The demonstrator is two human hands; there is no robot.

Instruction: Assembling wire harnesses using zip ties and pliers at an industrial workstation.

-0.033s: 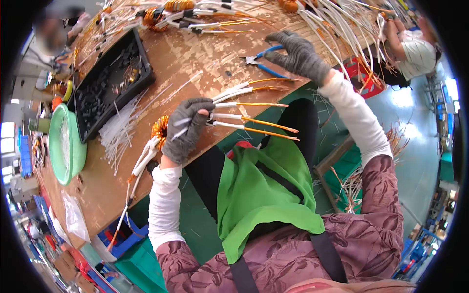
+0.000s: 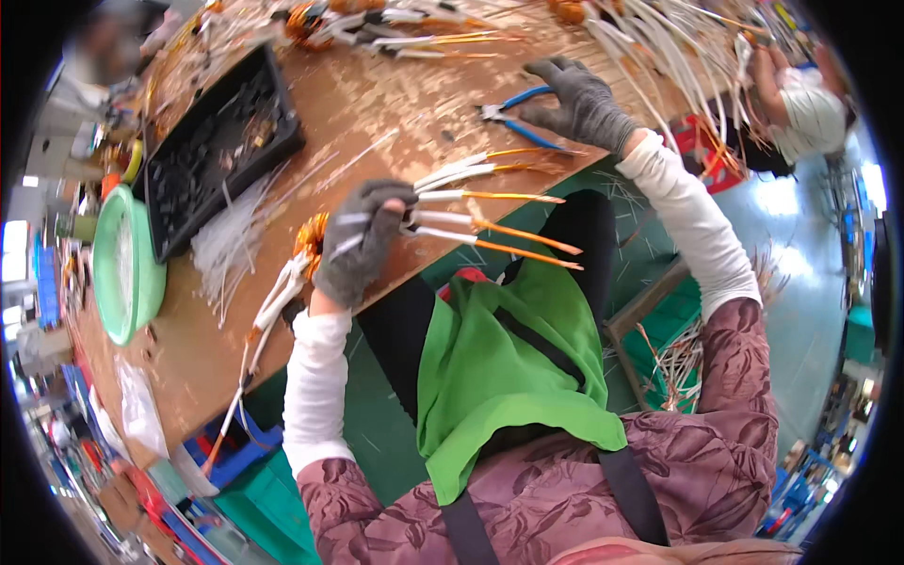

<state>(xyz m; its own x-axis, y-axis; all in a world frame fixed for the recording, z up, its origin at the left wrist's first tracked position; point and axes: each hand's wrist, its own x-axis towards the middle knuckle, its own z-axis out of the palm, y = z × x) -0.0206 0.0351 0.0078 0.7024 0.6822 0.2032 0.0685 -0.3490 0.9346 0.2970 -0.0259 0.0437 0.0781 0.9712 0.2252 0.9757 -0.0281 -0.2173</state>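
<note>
The grey-gloved left hand (image 2: 363,243) is clenched around a copper-wound coil with white-sleeved orange leads (image 2: 471,212), which fan toward three o'clock over the edge of the brown wooden counter (image 2: 377,104); the glove hides most of the coil. At one o'clock, the grey-gloved right hand (image 2: 579,104) rests loosely curled on blue-handled wire cutters (image 2: 513,113), its palm covering the handle ends. A black plastic parts tray (image 2: 221,141) lies at ten o'clock, its contents too dark to make out.

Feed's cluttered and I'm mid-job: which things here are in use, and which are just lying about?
In use:
- left hand gripping the copper coil with its white-sleeved leads
- right hand on the blue-handled pliers

Lying about:
- black tray
- green bowl
- loose white tubing
- other coils at the bench's far edge
</note>
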